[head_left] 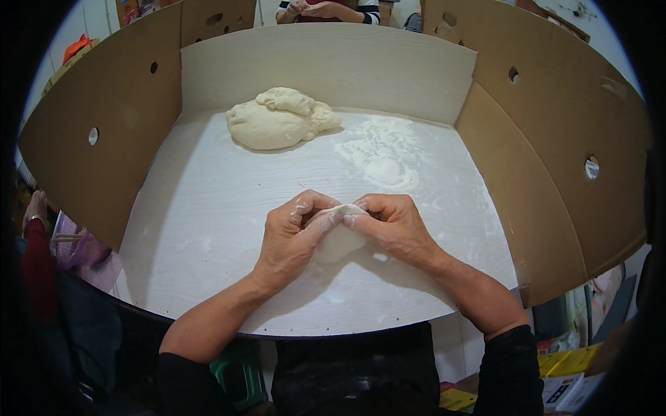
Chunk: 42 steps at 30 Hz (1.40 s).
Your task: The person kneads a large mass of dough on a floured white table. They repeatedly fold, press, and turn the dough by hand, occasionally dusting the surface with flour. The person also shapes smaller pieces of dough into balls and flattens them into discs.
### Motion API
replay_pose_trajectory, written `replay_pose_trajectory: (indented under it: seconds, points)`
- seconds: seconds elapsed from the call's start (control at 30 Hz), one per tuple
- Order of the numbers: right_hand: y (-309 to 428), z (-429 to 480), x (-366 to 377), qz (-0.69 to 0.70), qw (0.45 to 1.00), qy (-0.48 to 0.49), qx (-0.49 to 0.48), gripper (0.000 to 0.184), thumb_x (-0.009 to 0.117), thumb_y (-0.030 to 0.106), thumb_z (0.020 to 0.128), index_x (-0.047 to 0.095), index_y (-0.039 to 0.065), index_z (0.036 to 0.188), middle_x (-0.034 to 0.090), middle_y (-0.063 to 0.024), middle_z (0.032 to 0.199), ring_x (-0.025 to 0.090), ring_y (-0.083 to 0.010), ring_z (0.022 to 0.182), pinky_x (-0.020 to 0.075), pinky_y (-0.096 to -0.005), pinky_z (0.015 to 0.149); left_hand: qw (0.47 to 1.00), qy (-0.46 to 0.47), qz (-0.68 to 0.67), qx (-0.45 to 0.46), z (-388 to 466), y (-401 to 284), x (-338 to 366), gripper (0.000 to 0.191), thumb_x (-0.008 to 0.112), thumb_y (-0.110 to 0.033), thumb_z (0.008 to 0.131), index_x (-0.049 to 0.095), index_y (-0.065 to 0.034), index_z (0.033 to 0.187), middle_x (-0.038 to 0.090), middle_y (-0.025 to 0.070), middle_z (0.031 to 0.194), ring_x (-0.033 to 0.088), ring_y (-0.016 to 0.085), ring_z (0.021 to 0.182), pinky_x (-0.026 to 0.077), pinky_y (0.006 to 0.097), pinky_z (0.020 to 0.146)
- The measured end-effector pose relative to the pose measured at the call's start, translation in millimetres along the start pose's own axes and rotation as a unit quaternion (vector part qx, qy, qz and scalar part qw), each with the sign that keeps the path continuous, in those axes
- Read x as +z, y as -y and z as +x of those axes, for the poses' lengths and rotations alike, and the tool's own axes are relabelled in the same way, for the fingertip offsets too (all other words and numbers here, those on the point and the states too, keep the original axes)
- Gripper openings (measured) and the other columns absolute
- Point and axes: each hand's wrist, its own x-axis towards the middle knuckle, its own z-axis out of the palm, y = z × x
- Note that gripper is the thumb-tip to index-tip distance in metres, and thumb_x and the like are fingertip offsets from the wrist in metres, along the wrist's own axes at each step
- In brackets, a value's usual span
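Observation:
Between my two hands hangs a thin, pale piece of dough point(341, 242), pinched along its upper edge and drooping over the white work surface point(208, 229). My left hand point(296, 229) grips that edge from the left with thumb and fingers, which are dusted with flour. From the right, my right hand point(393, 223) pinches the same edge, its thumb close to the left one. Beyond my hands, a large lump of dough point(276, 125) rests at the back left of the board. To its right lies a spread patch of white flour point(387, 153).
Tall cardboard panels point(119, 114) point(551, 135) wall the left and right sides. A low pale board point(322, 67) closes the back. Behind it are another person's hands point(315, 9). At far left, another person's hand point(35, 208) is near a purple basket point(83, 247).

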Motion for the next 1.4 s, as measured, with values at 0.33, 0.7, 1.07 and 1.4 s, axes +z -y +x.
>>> replay_pose_trajectory:
  seconds: [0.33, 0.7, 1.07, 1.4]
  points:
    - [-3.1, 2.5, 0.5, 0.015, 1.000, -0.014, -0.010, 0.020, 0.067, 0.018, 0.088, 0.070, -0.001, 0.093, 0.066, -0.0028, 0.073, 0.057, -0.0063, 0.064, 0.0443, -0.0222, 0.057, 1.000, 0.009, -0.029, 0.001, 1.3, -2.5, -3.5, 0.014, 0.058, -0.009, 0.096, 0.065, 0.0007, 0.103, 0.066, 0.0031, 0.086, 0.057, 0.006, 0.077, 0.047, 0.0210, 0.068]
    - [-4.0, 2.1, 4.8, 0.058, 0.998, -0.019, -0.022, 0.020, 0.064, 0.019, 0.092, 0.068, -0.001, 0.095, 0.065, -0.0032, 0.078, 0.058, -0.0069, 0.071, 0.0462, -0.0222, 0.062, 1.000, 0.009, -0.003, 0.004, 0.1, -2.8, -1.1, 0.011, 0.058, -0.009, 0.096, 0.063, 0.0005, 0.099, 0.064, 0.0026, 0.085, 0.056, 0.006, 0.077, 0.046, 0.0211, 0.069]
    - [-2.4, 0.7, 2.3, 0.015, 1.000, -0.013, -0.022, 0.017, 0.066, 0.017, 0.091, 0.068, 0.000, 0.092, 0.065, -0.0018, 0.077, 0.057, -0.0058, 0.069, 0.0463, -0.0215, 0.061, 1.000, 0.011, 0.023, -0.002, 0.3, -2.2, -4.0, 0.011, 0.059, -0.011, 0.095, 0.063, -0.0009, 0.099, 0.064, 0.0012, 0.084, 0.054, 0.005, 0.075, 0.045, 0.0206, 0.067]
    - [-9.1, 2.7, 4.2, 0.058, 0.997, 0.002, -0.040, 0.016, 0.064, 0.012, 0.090, 0.067, -0.001, 0.099, 0.067, -0.0031, 0.084, 0.061, -0.0077, 0.075, 0.0486, -0.0230, 0.067, 1.000, 0.011, 0.007, -0.001, 2.4, -4.5, -1.1, 0.011, 0.058, -0.010, 0.096, 0.060, -0.0019, 0.103, 0.062, 0.0020, 0.086, 0.054, 0.006, 0.076, 0.045, 0.0215, 0.069]
